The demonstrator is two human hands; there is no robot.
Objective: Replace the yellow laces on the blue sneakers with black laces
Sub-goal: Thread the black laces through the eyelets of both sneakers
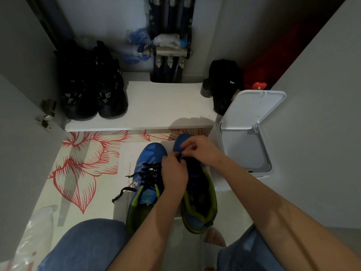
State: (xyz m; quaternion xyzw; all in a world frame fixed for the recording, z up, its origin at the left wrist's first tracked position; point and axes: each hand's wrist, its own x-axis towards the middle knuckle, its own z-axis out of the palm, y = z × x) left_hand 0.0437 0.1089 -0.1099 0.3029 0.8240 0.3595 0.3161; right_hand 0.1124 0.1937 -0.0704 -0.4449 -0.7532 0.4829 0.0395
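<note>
Your left hand and right hand were close together, both pinching black lace over right blue sneaker. Left blue sneaker just beside it, laced black. Pair stood on white sheet over red-floral floor covering. Far: white shelf, black shoes. Right: white bin, lid up.

- blue sneakers at the left hand: smooth, faintly glossy synthetic uppers
- black laces left of that hand: matt woven cloth
- bin lid beyond the right hand: smooth white plastic
- jeans nearer than both: matt denim
</note>
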